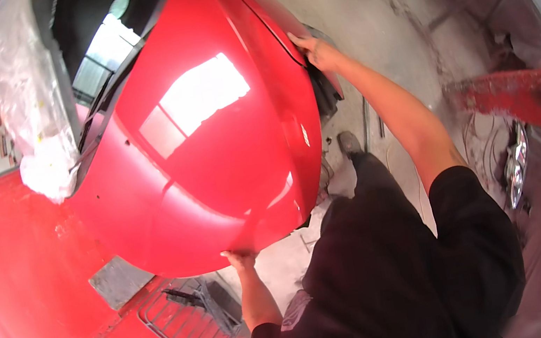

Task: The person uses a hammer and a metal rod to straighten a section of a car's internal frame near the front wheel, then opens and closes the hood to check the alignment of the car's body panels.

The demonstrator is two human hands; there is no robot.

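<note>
Spanning both hands [239, 257] [313, 51], red hood [210, 143] edge-gripped

A pale concrete floor [368, 26] carries everything here; on it stand the red car [19, 279], a person's shoe [349, 143] and a loose headlight [516, 162].

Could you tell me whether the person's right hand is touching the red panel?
Touching. The head view shows the right hand with its fingers laid on the far edge of the red panel, no gap visible; the left hand grips the near edge.
</note>
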